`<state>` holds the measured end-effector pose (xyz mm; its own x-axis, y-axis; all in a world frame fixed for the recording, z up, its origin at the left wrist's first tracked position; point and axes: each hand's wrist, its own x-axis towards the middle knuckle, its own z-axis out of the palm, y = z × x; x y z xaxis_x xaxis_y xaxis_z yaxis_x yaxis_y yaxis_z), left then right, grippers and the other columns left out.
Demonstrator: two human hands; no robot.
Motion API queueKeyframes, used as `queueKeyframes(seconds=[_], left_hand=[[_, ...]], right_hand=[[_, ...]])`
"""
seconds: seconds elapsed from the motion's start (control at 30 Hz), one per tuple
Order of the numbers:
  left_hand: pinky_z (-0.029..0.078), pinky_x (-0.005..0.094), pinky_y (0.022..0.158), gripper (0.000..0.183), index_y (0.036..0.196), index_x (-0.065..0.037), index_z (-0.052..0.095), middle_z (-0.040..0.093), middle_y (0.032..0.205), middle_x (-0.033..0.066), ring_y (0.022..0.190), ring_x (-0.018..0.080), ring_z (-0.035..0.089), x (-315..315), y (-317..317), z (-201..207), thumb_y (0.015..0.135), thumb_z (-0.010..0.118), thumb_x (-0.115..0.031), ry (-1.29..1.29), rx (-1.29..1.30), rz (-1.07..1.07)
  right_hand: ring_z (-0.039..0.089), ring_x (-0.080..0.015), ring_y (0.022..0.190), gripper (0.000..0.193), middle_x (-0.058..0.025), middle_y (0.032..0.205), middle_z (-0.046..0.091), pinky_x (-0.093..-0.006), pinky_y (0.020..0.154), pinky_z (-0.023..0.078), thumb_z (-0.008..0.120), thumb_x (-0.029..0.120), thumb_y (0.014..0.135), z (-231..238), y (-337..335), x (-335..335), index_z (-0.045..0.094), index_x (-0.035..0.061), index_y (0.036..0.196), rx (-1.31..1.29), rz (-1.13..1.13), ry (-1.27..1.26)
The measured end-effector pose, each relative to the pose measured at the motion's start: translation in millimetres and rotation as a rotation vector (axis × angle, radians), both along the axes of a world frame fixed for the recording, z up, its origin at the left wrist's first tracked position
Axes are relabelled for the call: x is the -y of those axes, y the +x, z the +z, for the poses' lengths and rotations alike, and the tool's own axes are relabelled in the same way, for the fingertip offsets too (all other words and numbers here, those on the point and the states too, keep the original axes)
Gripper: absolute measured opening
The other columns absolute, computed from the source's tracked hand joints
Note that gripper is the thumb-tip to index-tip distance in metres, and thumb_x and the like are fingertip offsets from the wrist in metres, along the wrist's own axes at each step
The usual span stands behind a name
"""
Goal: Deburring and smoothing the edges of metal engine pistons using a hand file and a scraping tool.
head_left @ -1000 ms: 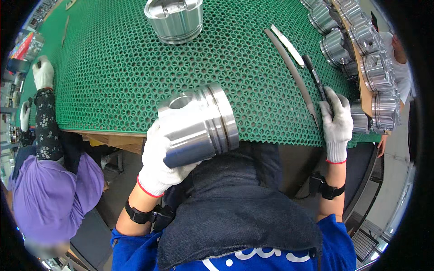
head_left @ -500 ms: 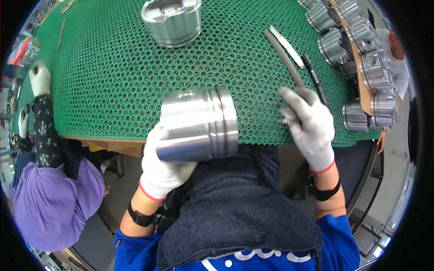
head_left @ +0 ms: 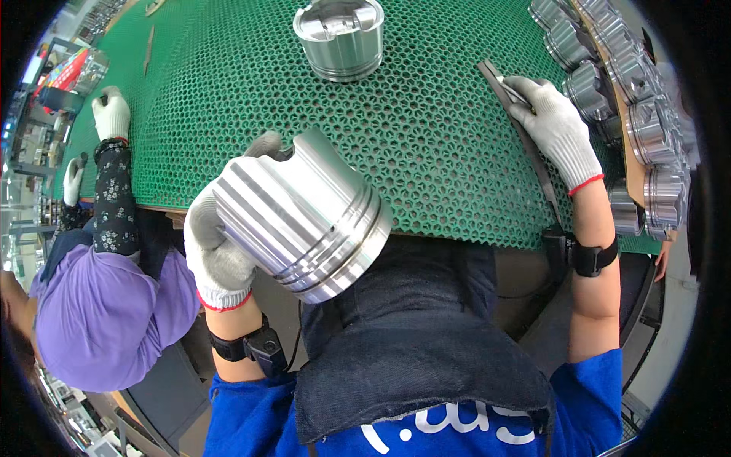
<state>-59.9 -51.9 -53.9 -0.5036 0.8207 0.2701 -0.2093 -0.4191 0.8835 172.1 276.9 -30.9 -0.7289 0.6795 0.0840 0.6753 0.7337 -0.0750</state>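
At the near edge of the green mat [head_left: 426, 145], I see the left hand [head_left: 217, 240] curled around a tilted silver piston [head_left: 297, 221]; beside the grey strip [head_left: 542, 175], the right hand [head_left: 554, 126] pinches a white knife [head_left: 515, 94], fingers nearly together.

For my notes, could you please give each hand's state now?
Left hand: closed around a silver piston.
Right hand: curled over a slim white tool; grip cannot be told.
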Motion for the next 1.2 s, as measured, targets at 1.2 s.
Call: queueKeyframes(seconds=[1.2], left_hand=[[0.044, 0.0544, 0.101, 0.046, 0.103, 0.006, 0.069, 0.069, 0.092, 0.0194, 0.095, 0.0318, 0.066, -33, 31, -2, 0.086, 0.068, -0.037, 0.169, -0.141, -0.122]], right_hand=[[0.069, -0.024, 0.079, 0.032, -0.0103, 0.097, 0.067, -0.0319, 0.065, 0.056, 0.07, -0.003, 0.071, 24, 48, 130, 0.068, 0.0074, 0.101, -0.51, 0.565, -0.253]])
